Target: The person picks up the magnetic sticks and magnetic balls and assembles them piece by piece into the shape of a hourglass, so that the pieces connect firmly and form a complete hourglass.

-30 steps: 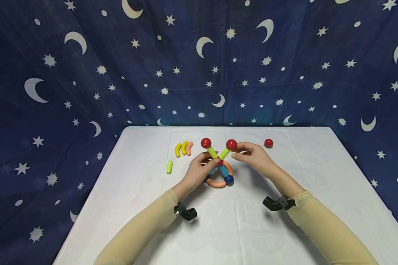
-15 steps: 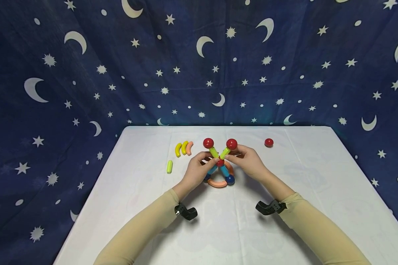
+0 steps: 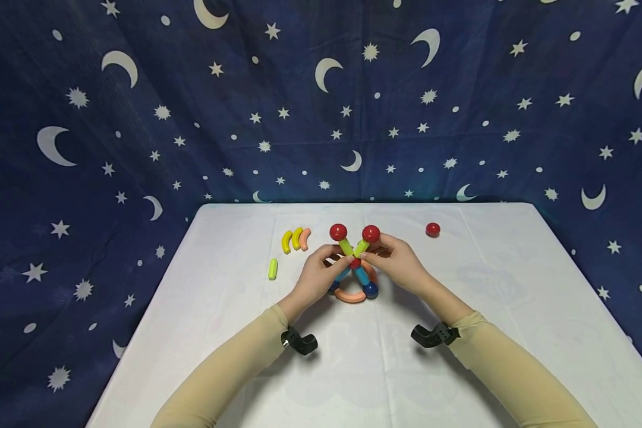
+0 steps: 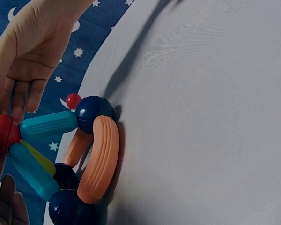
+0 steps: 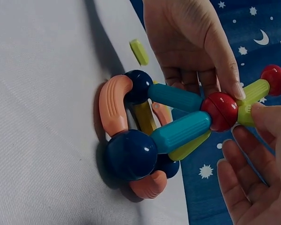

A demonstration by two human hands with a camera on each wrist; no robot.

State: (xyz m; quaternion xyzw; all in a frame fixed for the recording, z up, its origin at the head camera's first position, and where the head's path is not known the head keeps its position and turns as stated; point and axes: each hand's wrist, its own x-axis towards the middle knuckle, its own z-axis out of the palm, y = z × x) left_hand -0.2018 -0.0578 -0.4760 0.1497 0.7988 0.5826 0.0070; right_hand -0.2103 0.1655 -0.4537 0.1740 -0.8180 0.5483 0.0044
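A toy frame of magnetic building sticks and balls stands on the table. Its base joins curved orange sticks [image 3: 350,296] and navy balls [image 5: 131,154]. Teal sticks [image 5: 181,131] slope up to a central red ball [image 5: 220,111]. From that ball, two lime sticks [image 3: 361,248] spread in a V, each topped by a red ball [image 3: 371,233]. The left hand [image 3: 315,274] pinches the left lime stick low down, its thumb tip beside the central ball. Opposite it, the right hand [image 3: 403,266] pinches the right lime stick near its lower end. Fingers partly hide the joint.
On the white table [image 3: 460,356], left of the frame, lie two yellow curved sticks [image 3: 286,242], an orange curved stick [image 3: 305,239] and a lime stick [image 3: 273,269]. A loose red ball [image 3: 433,229] sits back right. A star-patterned cloth [image 3: 321,119] hangs behind.
The right hand has moved left and down from near the right top ball to the lower lime stick, which it now pinches. Both top red balls have drawn closer together.
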